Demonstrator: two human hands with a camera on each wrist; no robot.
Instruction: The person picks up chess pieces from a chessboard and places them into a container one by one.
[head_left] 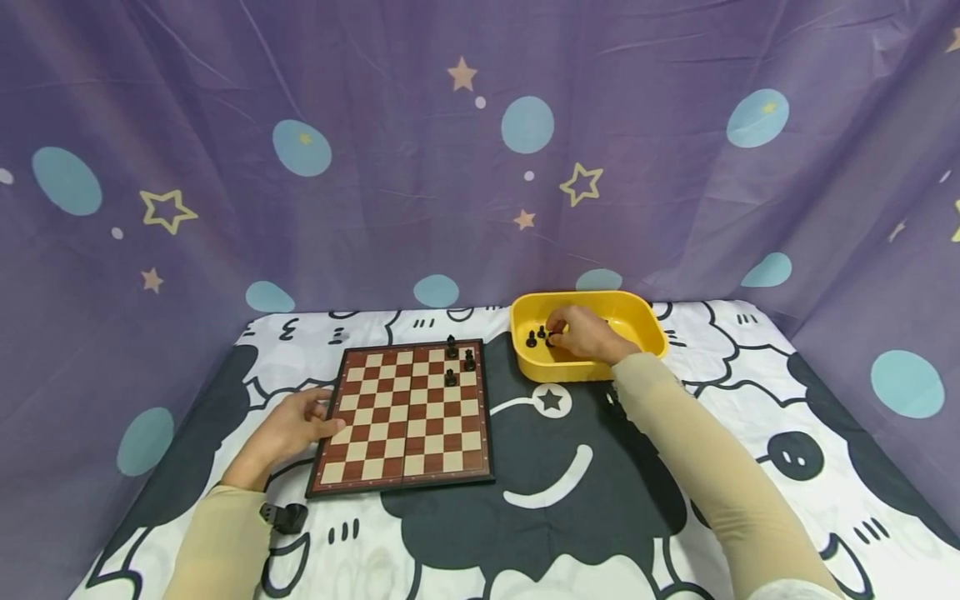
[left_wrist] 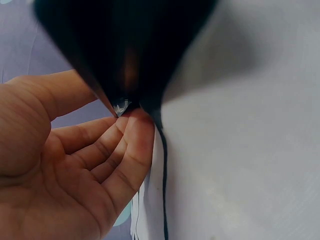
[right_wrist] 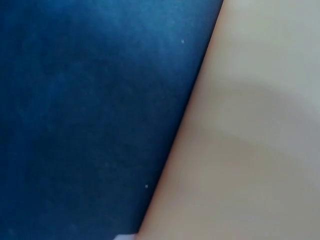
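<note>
A brown and cream chessboard (head_left: 408, 417) with a dark frame lies at centre left. My left hand (head_left: 298, 425) grips its left edge, thumb on top and fingers below. In the left wrist view, that hand (left_wrist: 95, 145) holds the board's dark corner (left_wrist: 130, 60). Three black chess pieces (head_left: 451, 379) stand near the board's far right corner. My right hand (head_left: 588, 335) reaches into a yellow tub (head_left: 570, 372), its fingertips pinching a small black chess piece (head_left: 551, 341). Other black pieces (head_left: 532, 339) are left of those fingers; the hand hides part of the tub's inside.
A cloth (head_left: 525, 525) with black and white cartoon figures covers the table. Behind it hangs a purple curtain (head_left: 420, 208) with stars and blue spots. In the right wrist view, a beige sleeve (right_wrist: 250, 150) and dark cloth (right_wrist: 85, 120) fill the picture.
</note>
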